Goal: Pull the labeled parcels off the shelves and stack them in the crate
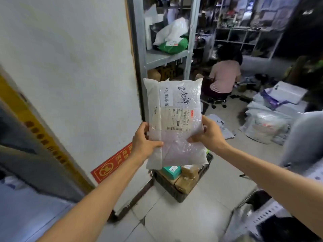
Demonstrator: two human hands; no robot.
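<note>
Head cam: I've got the white bubble mailer (174,119) held up upright between both hands, label facing me. My left hand (144,143) pinches its lower left edge, my right hand (208,134) grips the lower right edge. It's in the air above the black crate (204,169), which holds a teal box (171,171) and cardboard boxes (187,179).
</note>
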